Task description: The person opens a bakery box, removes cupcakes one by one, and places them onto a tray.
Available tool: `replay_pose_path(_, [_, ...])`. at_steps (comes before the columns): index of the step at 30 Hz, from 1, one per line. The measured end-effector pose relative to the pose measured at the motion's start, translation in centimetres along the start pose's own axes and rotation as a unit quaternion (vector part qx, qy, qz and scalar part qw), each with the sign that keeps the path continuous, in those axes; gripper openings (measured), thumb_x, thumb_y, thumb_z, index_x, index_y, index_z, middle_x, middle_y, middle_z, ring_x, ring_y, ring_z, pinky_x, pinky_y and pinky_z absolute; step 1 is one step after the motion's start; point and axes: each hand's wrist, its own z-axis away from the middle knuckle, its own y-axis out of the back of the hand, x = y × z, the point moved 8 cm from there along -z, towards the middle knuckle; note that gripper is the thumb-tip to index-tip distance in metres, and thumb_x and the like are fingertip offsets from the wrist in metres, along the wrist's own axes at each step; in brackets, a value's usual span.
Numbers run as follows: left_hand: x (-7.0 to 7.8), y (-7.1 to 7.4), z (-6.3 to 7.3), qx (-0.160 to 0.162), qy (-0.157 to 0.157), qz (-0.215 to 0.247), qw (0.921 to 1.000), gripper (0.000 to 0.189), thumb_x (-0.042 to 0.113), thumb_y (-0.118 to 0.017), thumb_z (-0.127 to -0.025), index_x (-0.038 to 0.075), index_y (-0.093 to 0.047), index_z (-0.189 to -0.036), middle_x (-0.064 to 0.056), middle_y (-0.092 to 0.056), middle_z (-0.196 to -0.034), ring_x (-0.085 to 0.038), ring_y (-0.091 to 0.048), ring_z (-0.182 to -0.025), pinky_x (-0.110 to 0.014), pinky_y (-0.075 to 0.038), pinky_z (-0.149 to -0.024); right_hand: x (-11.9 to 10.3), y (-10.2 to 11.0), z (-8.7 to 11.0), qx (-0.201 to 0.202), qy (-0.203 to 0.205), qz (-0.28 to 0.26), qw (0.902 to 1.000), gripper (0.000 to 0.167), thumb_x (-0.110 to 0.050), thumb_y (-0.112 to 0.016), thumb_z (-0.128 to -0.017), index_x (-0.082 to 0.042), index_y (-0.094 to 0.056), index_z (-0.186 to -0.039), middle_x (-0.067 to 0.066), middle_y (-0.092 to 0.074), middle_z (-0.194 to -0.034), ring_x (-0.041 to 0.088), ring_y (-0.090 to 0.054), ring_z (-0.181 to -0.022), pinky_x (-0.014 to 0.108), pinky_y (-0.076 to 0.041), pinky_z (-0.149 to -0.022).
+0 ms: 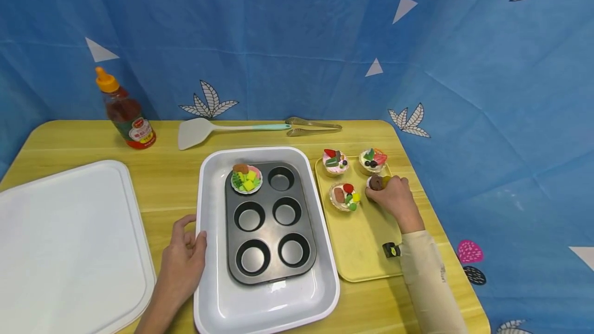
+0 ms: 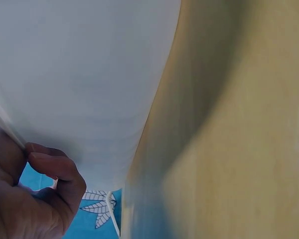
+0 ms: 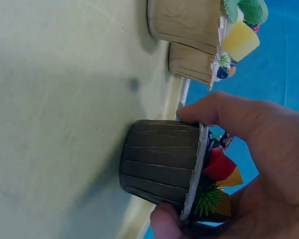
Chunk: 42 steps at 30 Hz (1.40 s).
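My right hand [image 1: 398, 201] pinches a toy cupcake in a dark brown wrapper [image 3: 162, 162] by its rim, thumb and fingers on opposite sides. It is over the yellow tray [image 1: 357, 251]; whether its base touches the tray I cannot tell. Three cupcakes in pale wrappers sit near it: a pink-topped one [image 1: 335, 162], a cream one [image 1: 373, 161] and a fruit-topped one [image 1: 344, 196]. My left hand [image 1: 183, 259] holds the left rim of a white basin [image 1: 241, 305]. Inside lies a dark muffin pan [image 1: 267, 227], with a green-and-yellow-topped cupcake [image 1: 246, 179] in its back-left cup.
On the left lies a white board [image 1: 69, 246]. A sauce bottle [image 1: 127, 115] with an orange cap stands behind it. Along the back edge are a white spatula [image 1: 195, 133] and metal tongs [image 1: 315, 127]. A small black item [image 1: 391, 250] lies on the yellow tray beside my right sleeve.
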Motion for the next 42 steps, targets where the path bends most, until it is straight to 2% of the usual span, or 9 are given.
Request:
replay_pose_path(3, [-0.1,0.0,0.0,-0.003,0.003,0.001,1.0,0.043,0.022,-0.048,-0.105,0.005,-0.037,-0.143,-0.006,-0.06,-0.076,-0.009,-0.055,-0.058,-0.025,-0.046,-0.054,-0.1,0.0,0.0,-0.008,0.002,0.006,0.9999,0.043,-0.035,-0.069,-0.084,-0.002,-0.047,-0.067,0.028,-0.051,-0.101,0.037,-0.041,-0.091,0.039,-0.038,-0.065])
replay_pose_path(5, [-0.1,0.0,0.0,-0.005,0.005,0.003,1.0,0.043,0.023,-0.047,-0.105,0.005,-0.036,-0.143,-0.007,-0.061,-0.077,-0.01,-0.057,-0.059,-0.025,-0.047,-0.054,-0.2,0.2,0.1,-0.018,0.003,0.011,0.9998,0.047,-0.039,-0.071,-0.084,0.002,-0.051,-0.073,0.03,-0.051,-0.104,0.037,-0.043,-0.091,0.041,-0.041,-0.068])
replay_pose_path(7, [-0.2,0.0,0.0,-0.005,0.007,0.005,1.0,0.044,0.023,-0.047,-0.105,0.005,-0.036,-0.144,-0.008,-0.062,-0.078,-0.01,-0.058,-0.059,-0.025,-0.047,-0.054,-0.5,0.5,0.4,-0.027,0.002,0.022,0.9994,0.057,-0.045,-0.072,-0.084,0.01,-0.055,-0.087,0.033,-0.05,-0.109,0.04,-0.047,-0.092,0.045,-0.044,-0.07])
replay_pose_path(10, [-0.2,0.1,0.0,-0.003,0.006,0.004,1.0,0.044,0.023,-0.047,-0.105,0.005,-0.036,-0.144,-0.007,-0.061,-0.078,-0.01,-0.057,-0.058,-0.025,-0.046,-0.054,-1.2,1.5,0.9,-0.026,0.002,0.045,0.9986,0.078,-0.054,-0.073,-0.082,0.017,-0.053,-0.107,0.037,-0.048,-0.113,0.046,-0.052,-0.095,0.053,-0.046,-0.074])
replay_pose_path(14, [-0.1,0.2,-0.1,0.002,-0.002,0.001,1.0,0.043,0.023,-0.048,-0.105,0.005,-0.036,-0.143,-0.005,-0.057,-0.073,-0.009,-0.053,-0.055,-0.026,-0.045,-0.052,-2.1,3.1,1.6,-0.009,0.003,0.066,0.9978,0.088,-0.061,-0.073,-0.08,0.017,-0.051,-0.115,0.037,-0.048,-0.116,0.05,-0.053,-0.099,0.058,-0.046,-0.075])
replay_pose_path(20, [0.1,0.2,0.0,0.008,-0.01,-0.003,0.9999,0.042,0.022,-0.048,-0.105,0.004,-0.038,-0.142,-0.004,-0.053,-0.071,-0.009,-0.051,-0.055,-0.026,-0.044,-0.052,-4.2,4.5,2.7,0.003,0.026,0.068,0.9973,0.097,-0.058,-0.072,-0.082,0.016,-0.043,-0.136,0.039,-0.045,-0.128,0.055,-0.049,-0.111,0.064,-0.044,-0.085])
replay_pose_path(26, [0.0,0.0,0.0,0.004,-0.006,0.005,1.0,0.042,0.021,-0.048,-0.105,0.004,-0.037,-0.142,-0.005,-0.056,-0.073,-0.01,-0.054,-0.057,-0.026,-0.046,-0.053,-7.3,5.2,3.9,0.003,0.06,0.061,0.9963,0.094,-0.056,-0.073,-0.083,0.016,-0.044,-0.136,0.037,-0.046,-0.13,0.05,-0.052,-0.111,0.062,-0.045,-0.088])
replay_pose_path(32, [0.0,-0.1,0.0,0.002,-0.004,0.011,0.9999,0.042,0.02,-0.048,-0.105,0.005,-0.037,-0.143,-0.005,-0.055,-0.073,-0.011,-0.054,-0.057,-0.026,-0.046,-0.053,-10.8,5.1,4.6,-0.004,0.09,0.039,0.9952,0.098,-0.059,-0.073,-0.082,0.01,-0.04,-0.144,0.032,-0.046,-0.137,0.046,-0.051,-0.118,0.06,-0.043,-0.094])
replay_pose_path(42, [0.2,0.0,0.1,0.009,-0.014,0.0,0.9999,0.042,0.021,-0.049,-0.105,0.004,-0.038,-0.142,-0.004,-0.051,-0.071,-0.01,-0.049,-0.055,-0.026,-0.043,-0.052,-18.4,2.7,5.2,-0.034,0.144,0.031,0.9885,0.099,-0.063,-0.075,-0.079,-0.001,-0.04,-0.148,0.021,-0.05,-0.139,0.036,-0.054,-0.117,0.054,-0.049,-0.091])
